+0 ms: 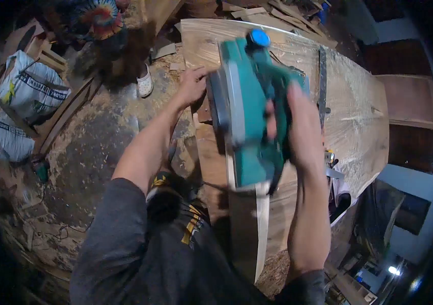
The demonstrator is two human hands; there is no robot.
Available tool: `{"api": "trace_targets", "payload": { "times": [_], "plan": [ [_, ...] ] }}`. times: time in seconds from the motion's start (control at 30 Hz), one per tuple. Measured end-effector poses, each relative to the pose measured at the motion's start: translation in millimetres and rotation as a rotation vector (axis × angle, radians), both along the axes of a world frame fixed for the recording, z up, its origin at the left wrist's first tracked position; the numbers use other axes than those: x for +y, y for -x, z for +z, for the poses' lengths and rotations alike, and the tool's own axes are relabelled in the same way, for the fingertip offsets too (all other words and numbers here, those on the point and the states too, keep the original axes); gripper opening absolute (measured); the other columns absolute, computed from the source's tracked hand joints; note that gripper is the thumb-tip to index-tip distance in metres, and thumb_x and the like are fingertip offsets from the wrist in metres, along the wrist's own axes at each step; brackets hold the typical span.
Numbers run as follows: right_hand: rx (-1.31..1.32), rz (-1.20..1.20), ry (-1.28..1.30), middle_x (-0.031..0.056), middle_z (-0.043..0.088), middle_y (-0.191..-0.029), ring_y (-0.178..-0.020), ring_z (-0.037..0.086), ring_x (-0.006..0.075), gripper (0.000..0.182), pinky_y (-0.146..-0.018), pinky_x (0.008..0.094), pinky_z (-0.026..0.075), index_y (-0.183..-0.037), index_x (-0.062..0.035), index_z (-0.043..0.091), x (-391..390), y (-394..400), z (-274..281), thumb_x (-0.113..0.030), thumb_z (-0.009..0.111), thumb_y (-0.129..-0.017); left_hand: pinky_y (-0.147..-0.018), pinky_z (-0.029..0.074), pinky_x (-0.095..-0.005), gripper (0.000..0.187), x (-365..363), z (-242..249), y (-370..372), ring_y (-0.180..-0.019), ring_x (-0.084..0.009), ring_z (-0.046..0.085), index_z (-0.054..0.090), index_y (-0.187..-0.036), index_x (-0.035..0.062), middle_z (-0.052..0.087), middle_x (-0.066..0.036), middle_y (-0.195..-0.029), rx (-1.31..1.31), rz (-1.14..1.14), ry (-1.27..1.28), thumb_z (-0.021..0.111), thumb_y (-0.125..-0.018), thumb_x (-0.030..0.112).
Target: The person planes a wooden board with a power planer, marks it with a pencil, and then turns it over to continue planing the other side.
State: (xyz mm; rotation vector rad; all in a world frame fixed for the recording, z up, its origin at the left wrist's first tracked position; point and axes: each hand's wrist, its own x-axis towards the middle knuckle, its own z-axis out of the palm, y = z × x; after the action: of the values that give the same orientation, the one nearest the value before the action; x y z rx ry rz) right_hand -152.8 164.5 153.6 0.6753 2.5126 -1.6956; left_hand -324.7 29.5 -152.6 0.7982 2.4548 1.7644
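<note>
A teal electric planer (pixel 249 109) with a blue knob is lifted above a long wooden board (pixel 351 109). My right hand (pixel 295 124) is closed around the planer's handle and looks blurred. My left hand (pixel 192 84) rests on the board's left edge, fingers spread, just left of the planer's front. The board's far part is pale and covered with shavings; its near part is darker.
White sacks (pixel 25 86) lie at the left on a floor strewn with wood chips. A person's foot in a white shoe (pixel 145 84) stands near the board's far left corner. Scrap wood (pixel 272 10) is piled at the back. A dark metal strip (pixel 322 84) lies on the board.
</note>
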Motion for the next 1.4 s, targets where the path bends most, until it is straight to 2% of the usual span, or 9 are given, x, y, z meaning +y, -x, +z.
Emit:
{"api": "trace_targets", "payload": {
  "times": [0.17, 0.27, 0.47, 0.67, 0.8, 0.9, 1.1, 1.23, 1.4],
  "plan": [
    [-0.186, -0.072, 0.067, 0.0104, 0.065, -0.107, -0.098, 0.059, 0.0192, 0.045, -0.086, 0.0378, 0.047, -0.127, -0.0018, 0.055, -11.4, -176.2, 13.5, -0.038, 0.046, -0.1, -0.098, 0.044, -0.0403, 0.03, 2.7, 11.4, -7.1, -0.111, -0.0333, 0.059, 0.069, -0.117, 0.0124, 0.066, -0.018, -0.114, -0.027, 0.01, 0.06, 0.06, -0.088, 0.014],
    [-0.464, -0.272, -0.144, 0.0109, 0.066, -0.108, -0.098, 0.062, 0.0211, 0.068, -0.085, 0.035, 0.048, -0.126, 0.0005, 0.056, -1.4, -251.1, -6.6, -0.059, 0.049, -0.093, -0.102, 0.04, -0.0438, 0.03, -0.9, 18.8, -7.6, -0.116, -0.0358, 0.055, 0.071, -0.117, 0.0174, 0.065, -0.018, -0.119, -0.054, 0.022, 0.033, 0.06, -0.089, 0.017],
    [-0.227, -0.082, -0.08, 0.013, 0.065, -0.104, -0.094, 0.063, 0.0231, 0.056, -0.081, 0.0361, 0.05, -0.124, 0.0023, 0.056, -13.3, -127.1, 18.3, -0.046, 0.048, -0.097, -0.095, 0.047, -0.0426, 0.026, 5.2, 11.1, -10.4, -0.107, -0.0357, 0.062, 0.071, -0.11, 0.0069, 0.068, -0.018, -0.111, 0.086, 0.091, 0.046, 0.062, -0.087, 0.015],
    [0.072, 0.001, -0.065, 0.0031, 0.057, -0.057, -0.052, 0.053, 0.0116, 0.057, -0.053, 0.0249, 0.04, -0.084, -0.0028, 0.063, 7.4, 70.3, -10.4, -0.054, 0.042, -0.099, -0.091, 0.048, -0.0368, 0.025, 5.9, -7.0, -0.6, -0.102, -0.0297, 0.063, 0.071, -0.108, 0.0066, 0.068, -0.019, -0.108, -0.145, -0.087, -0.27, 0.057, -0.089, 0.014],
    [0.07, 0.019, -0.003, 0.0031, 0.058, -0.056, -0.054, 0.054, 0.0116, 0.058, -0.055, 0.0247, 0.042, -0.083, -0.0028, 0.063, 8.8, 45.9, -9.9, -0.054, 0.041, -0.099, -0.09, 0.048, -0.033, 0.026, 4.4, 5.2, -5.1, -0.104, -0.0238, 0.063, 0.067, -0.111, 0.0001, 0.068, -0.016, -0.109, -0.193, -0.122, -0.256, 0.056, -0.091, 0.012],
    [-0.022, 0.052, -0.086, 0.0039, 0.058, -0.056, -0.054, 0.055, 0.0132, 0.056, -0.056, 0.0261, 0.043, -0.084, -0.0039, 0.062, -1.9, -43.6, 4.0, -0.052, 0.039, -0.1, -0.091, 0.047, -0.0319, 0.029, -3.3, 9.3, -4.2, -0.104, -0.0209, 0.062, 0.066, -0.118, 0.0021, 0.068, -0.011, -0.113, -0.342, -0.092, -0.112, 0.056, -0.095, 0.016],
    [-0.134, -0.058, -0.074, 0.0223, 0.056, -0.126, -0.115, 0.057, 0.0333, 0.056, -0.103, 0.0412, 0.04, -0.141, 0.0023, 0.042, -18.6, -348.8, 20.9, -0.013, 0.055, -0.089, -0.1, 0.043, -0.0321, 0.064, 10.6, 90.9, -28.1, -0.116, -0.0209, 0.058, 0.054, -0.135, -0.0012, 0.064, -0.013, -0.124, -0.431, -0.062, -0.297, 0.068, -0.09, 0.042],
    [-0.295, -0.574, -0.048, 0.0179, 0.057, -0.118, -0.1, 0.059, 0.0274, 0.062, -0.086, 0.0405, 0.048, -0.13, 0.001, 0.05, -65.0, -491.1, 58.0, -0.018, 0.073, -0.076, -0.104, 0.041, -0.0364, 0.088, 35.4, 96.7, -49.5, -0.124, -0.0271, 0.053, 0.039, -0.145, -0.0005, 0.055, -0.019, -0.134, -0.029, -0.029, 0.016, 0.076, -0.08, 0.047],
    [-0.471, -0.204, -0.186, 0.0074, 0.066, -0.095, -0.084, 0.064, 0.0158, 0.052, -0.075, 0.0288, 0.051, -0.123, 0.002, 0.055, -52.2, -533.6, 69.7, -0.016, 0.072, -0.078, -0.107, 0.04, -0.0397, 0.103, 38.3, 108.9, -60.8, -0.127, -0.0284, 0.05, 0.03, -0.147, 0.0007, 0.05, -0.02, -0.138, -0.27, -0.106, -0.115, 0.084, -0.071, 0.046]
  ]
}}
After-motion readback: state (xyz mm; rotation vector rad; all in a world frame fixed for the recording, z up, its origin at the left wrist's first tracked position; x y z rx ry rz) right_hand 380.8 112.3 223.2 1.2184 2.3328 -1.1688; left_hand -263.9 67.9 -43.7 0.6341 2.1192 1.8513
